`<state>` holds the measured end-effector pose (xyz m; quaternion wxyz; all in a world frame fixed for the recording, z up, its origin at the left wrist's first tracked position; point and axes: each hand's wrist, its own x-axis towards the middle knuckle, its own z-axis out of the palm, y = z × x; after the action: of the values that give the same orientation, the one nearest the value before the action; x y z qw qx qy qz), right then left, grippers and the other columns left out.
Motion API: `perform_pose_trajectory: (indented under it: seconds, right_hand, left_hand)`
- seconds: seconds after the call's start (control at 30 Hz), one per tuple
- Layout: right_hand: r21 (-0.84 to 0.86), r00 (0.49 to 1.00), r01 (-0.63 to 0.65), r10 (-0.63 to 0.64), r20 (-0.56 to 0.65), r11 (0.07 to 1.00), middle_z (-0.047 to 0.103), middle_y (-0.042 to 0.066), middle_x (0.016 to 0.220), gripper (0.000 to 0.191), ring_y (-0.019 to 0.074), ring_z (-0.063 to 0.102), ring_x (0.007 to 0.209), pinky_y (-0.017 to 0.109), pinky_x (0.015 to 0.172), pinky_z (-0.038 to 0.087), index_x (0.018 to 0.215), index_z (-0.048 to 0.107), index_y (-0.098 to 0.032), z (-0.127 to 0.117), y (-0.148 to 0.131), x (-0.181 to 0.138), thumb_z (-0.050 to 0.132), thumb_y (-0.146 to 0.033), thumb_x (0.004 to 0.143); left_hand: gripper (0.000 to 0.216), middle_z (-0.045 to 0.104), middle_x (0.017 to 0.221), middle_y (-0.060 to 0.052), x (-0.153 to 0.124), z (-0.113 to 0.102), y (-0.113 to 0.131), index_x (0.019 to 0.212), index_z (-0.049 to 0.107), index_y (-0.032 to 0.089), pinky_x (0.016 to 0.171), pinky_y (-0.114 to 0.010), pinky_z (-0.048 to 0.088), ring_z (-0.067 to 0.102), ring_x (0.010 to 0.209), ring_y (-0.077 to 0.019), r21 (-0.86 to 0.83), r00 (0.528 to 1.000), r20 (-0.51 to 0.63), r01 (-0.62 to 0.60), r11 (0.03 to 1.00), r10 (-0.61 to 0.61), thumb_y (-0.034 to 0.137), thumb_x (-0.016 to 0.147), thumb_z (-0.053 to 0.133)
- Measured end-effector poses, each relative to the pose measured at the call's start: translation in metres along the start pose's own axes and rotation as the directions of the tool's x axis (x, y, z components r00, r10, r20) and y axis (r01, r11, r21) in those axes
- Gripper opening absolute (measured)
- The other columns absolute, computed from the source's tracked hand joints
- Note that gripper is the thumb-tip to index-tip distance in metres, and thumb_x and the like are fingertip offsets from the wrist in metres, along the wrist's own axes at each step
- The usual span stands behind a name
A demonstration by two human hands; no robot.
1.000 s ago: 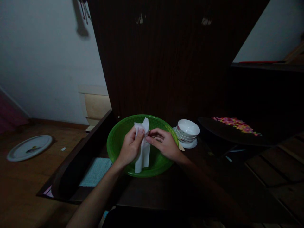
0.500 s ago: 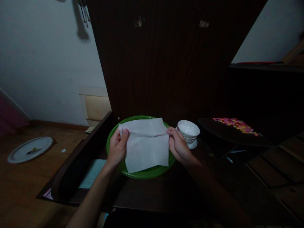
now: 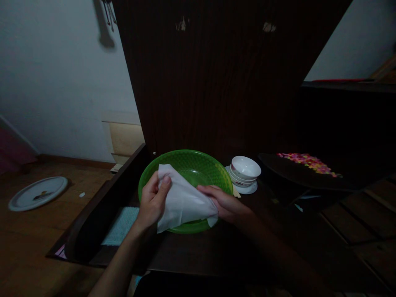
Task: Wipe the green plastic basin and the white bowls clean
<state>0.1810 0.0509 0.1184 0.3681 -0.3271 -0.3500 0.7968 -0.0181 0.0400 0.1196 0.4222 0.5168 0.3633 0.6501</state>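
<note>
Fingers, L (head view): L fingers were closed in a pinch on the upper-left corner of the tissue, thumb on top.
Fingers, R: R fingers were curled shut on the tissue's lower-right part. Sheet draped over them, tips partly hidden by paper.
L hand: was over the near-left rim of the basin, forearm coming in from bottom-left.
R hand: was at the near-right rim, lower than the L hand. Forearm lost in shadow.
Tissue: white, opened out, slack & creased btw both hands. It hung across the near rim of the basin and hid pt of it. Couldn't tell if it touched the rim.
Basin: green, round, woven-look plastic. It sat on the dark surface in front of a dark wood cabinet door.
Bowls: white stack on a white saucer, just right of the basin, apart from the R hand.
Towel: pale blue, lay low & left of the basin, near the L forearm.
Tray: dark, w/ multicoloured bits on it, far right, well apart from the hands.
Plate: white, on the wooden floor, far left.
Light: dim.
</note>
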Motion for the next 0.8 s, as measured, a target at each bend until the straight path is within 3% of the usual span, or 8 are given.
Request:
perform_pose_trajectory:
  seconds: [0.13, 0.2, 0.33, 0.5, 0.67, 0.8]
  right_hand:
    - [-0.170, 0.993, -0.110, 0.117, 0.033, 0.979, 0.070, 0.000, 0.067, 0.031, 0.0107, 0.060, 0.052, 0.019, 0.044, 0.046, 0.075, 0.071, -0.018, -0.003, 0.001, -0.003, 0.086, -0.044, 0.068]
    - [-0.197, 0.993, -0.112, 0.118, 0.019, 0.974, 0.068, 0.000, 0.064, 0.032, 0.0110, 0.058, 0.050, 0.020, 0.041, 0.044, 0.074, 0.070, -0.018, -0.004, -0.001, -0.004, 0.083, -0.047, 0.071]
    - [-0.096, 0.997, 0.029, -0.036, -0.065, 0.995, 0.072, 0.001, 0.073, 0.029, 0.0143, 0.066, 0.061, 0.024, 0.056, 0.054, 0.084, 0.070, -0.016, 0.000, -0.005, -0.002, 0.085, -0.036, 0.069]
    - [0.049, 0.948, 0.270, -0.257, -0.187, 0.962, 0.075, 0.004, 0.088, 0.030, 0.0225, 0.072, 0.081, 0.037, 0.079, 0.058, 0.094, 0.070, -0.020, 0.003, -0.004, 0.005, 0.079, -0.022, 0.066]
    - [0.120, 0.988, 0.145, -0.138, -0.066, 0.982, 0.076, 0.007, 0.089, 0.034, 0.0297, 0.072, 0.093, 0.046, 0.084, 0.057, 0.092, 0.068, -0.021, 0.008, 0.003, 0.012, 0.068, -0.046, 0.069]
    - [0.090, 0.983, 0.183, -0.185, 0.020, 0.979, 0.076, 0.009, 0.097, 0.049, 0.0297, 0.070, 0.101, 0.044, 0.087, 0.056, 0.097, 0.067, -0.023, 0.014, 0.014, 0.014, 0.066, -0.063, 0.068]
  left_hand:
    - [0.031, 0.058, 0.072, 0.002, -0.005, -0.009, 0.012, 0.092, 0.068, 0.018, 0.055, -0.016, 0.040, 0.047, 0.059, -0.0079, 0.024, 0.999, 0.026, -0.039, 0.999, 0.038, 0.049, 0.085, 0.070]
    - [0.031, 0.059, 0.074, 0.002, -0.006, -0.013, 0.015, 0.094, 0.070, 0.018, 0.056, -0.017, 0.041, 0.048, 0.061, -0.0084, 0.061, 0.998, 0.021, -0.061, 0.996, 0.060, 0.048, 0.086, 0.069]
    - [0.034, 0.065, 0.080, -0.001, -0.005, -0.016, 0.012, 0.098, 0.072, 0.018, 0.062, -0.018, 0.045, 0.055, 0.069, -0.0108, 0.095, 0.994, -0.053, -0.086, 0.992, 0.091, 0.049, 0.084, 0.071]
    - [0.037, 0.066, 0.077, -0.001, -0.003, -0.011, 0.005, 0.100, 0.073, 0.018, 0.062, -0.020, 0.046, 0.058, 0.069, -0.0125, 0.060, 0.990, -0.114, -0.073, 0.996, 0.080, 0.050, 0.082, 0.072]
    - [0.038, 0.065, 0.074, 0.000, -0.002, -0.007, 0.007, 0.102, 0.073, 0.019, 0.061, -0.021, 0.047, 0.058, 0.064, -0.0119, -0.029, 0.996, -0.076, -0.050, 0.998, 0.048, 0.050, 0.081, 0.073]
    - [0.039, 0.067, 0.076, -0.001, 0.002, -0.004, 0.008, 0.101, 0.072, 0.018, 0.059, -0.021, 0.048, 0.057, 0.060, -0.0106, -0.071, 0.997, -0.076, -0.025, 0.997, 0.020, 0.051, 0.080, 0.073]
